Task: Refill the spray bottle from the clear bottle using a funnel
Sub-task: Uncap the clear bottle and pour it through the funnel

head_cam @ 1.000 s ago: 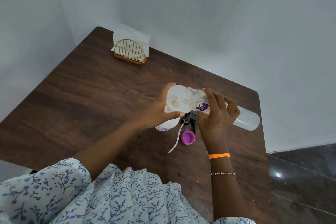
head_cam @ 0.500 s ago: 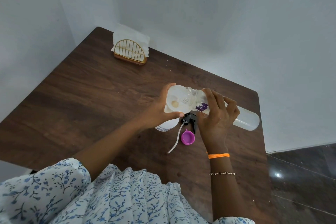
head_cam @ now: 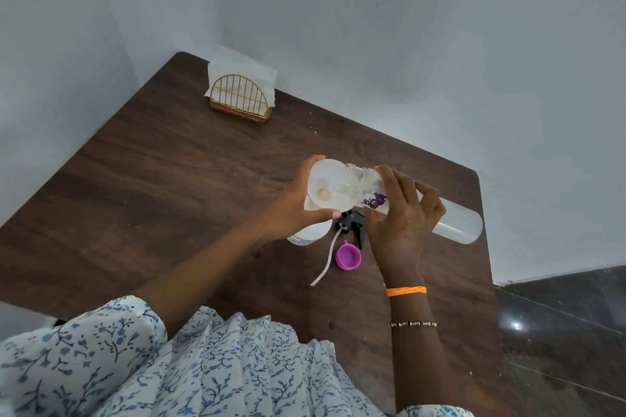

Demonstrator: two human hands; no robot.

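Observation:
My left hand [head_cam: 291, 210] grips the rim of a white funnel [head_cam: 323, 188] that sits in the top of the white spray bottle [head_cam: 310, 234], which stands on the table mostly hidden under the funnel. My right hand [head_cam: 406, 217] holds the clear bottle [head_cam: 454, 222] tilted nearly flat, its open mouth over the funnel bowl. A purple label shows on the clear bottle near the neck. The black spray head [head_cam: 352, 223] with its white dip tube [head_cam: 327, 257] lies on the table just below the funnel.
A purple cap [head_cam: 348, 257] lies open side up beside the dip tube. A gold wire napkin holder [head_cam: 241, 98] with white napkins stands at the far corner of the dark wooden table [head_cam: 152, 196]. The table's right edge [head_cam: 486, 247] runs close behind the clear bottle's base.

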